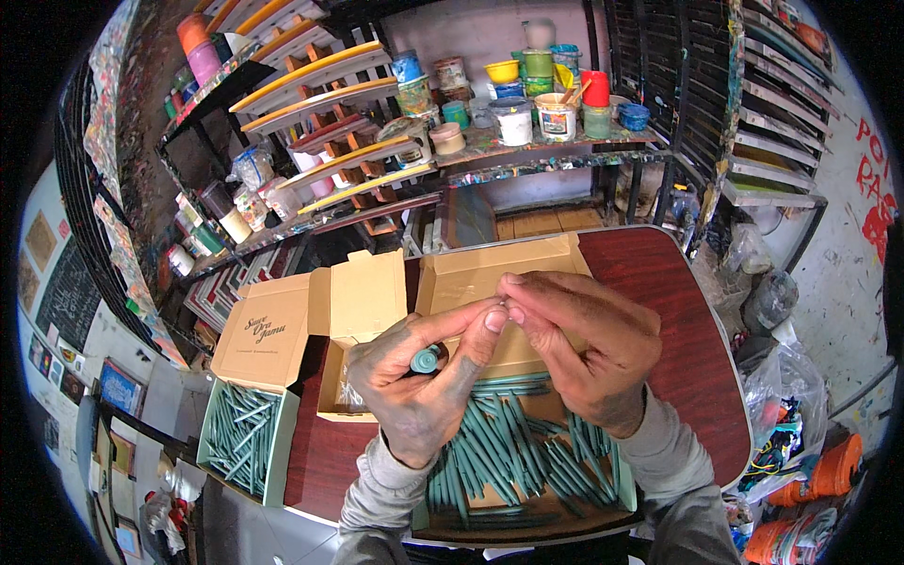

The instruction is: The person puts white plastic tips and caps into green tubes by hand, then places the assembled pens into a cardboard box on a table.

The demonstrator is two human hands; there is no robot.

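Note:
My left hand (414,372) is closed with a teal pen (428,359) tucked in its curled fingers, only one round end showing. Its thumb and forefinger meet the fingertips of my right hand (598,348), which is closed in a pinch. Between the fingertips is a tiny piece, too small to name. Both hands are above an open cardboard box (626,480) holding many loose teal pens (499,443). To the left, a smaller open box (331,381) has small clear pieces (350,397) in it, partly hidden by my left hand.
Another open box (278,443), full of teal pens, sits at the left edge of the dark red table (683,358). Behind stands a shelf (565,151) of paint tubs. Racks of frames (320,99) rise at the back left. Plastic bags (786,377) are at the right.

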